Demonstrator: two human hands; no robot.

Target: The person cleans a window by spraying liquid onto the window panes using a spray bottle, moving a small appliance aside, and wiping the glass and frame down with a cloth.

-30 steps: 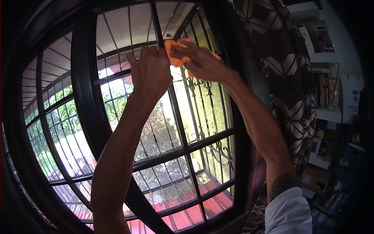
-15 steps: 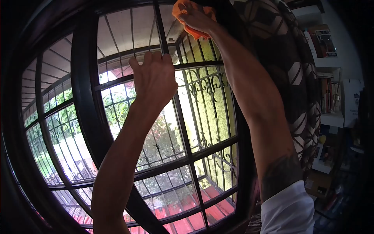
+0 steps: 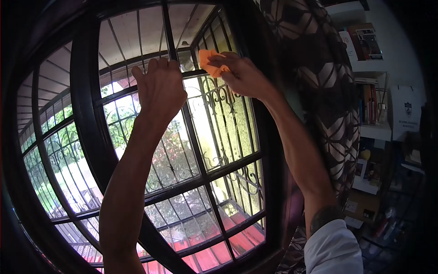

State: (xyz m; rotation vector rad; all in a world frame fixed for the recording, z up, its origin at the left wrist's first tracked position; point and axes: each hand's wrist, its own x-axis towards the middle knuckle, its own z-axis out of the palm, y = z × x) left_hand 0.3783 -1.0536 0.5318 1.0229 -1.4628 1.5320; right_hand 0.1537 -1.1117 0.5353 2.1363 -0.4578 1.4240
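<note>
An orange cloth (image 3: 209, 63) is bunched in my right hand (image 3: 246, 76), pinched under the fingers. It lies against the dark horizontal bar of the window (image 3: 235, 171) at the upper right pane. My left hand (image 3: 160, 89) is raised at the crossing of the window bars, its fingers curled over the bar with knuckles up. The fingertips of that hand are hidden behind the bar. Between both hands runs a short stretch of the horizontal bar.
A patterned dark curtain (image 3: 315, 91) hangs right of the window. Farther right are wall shelves with books (image 3: 372, 102) and a white paper bag (image 3: 406, 112). Beyond the panes stand an iron grille (image 3: 228, 132) and a red floor (image 3: 207, 258).
My right hand has come down with the orange cloth from the top of the window to the horizontal bar. My left hand keeps its hold while the view has shifted slightly.
</note>
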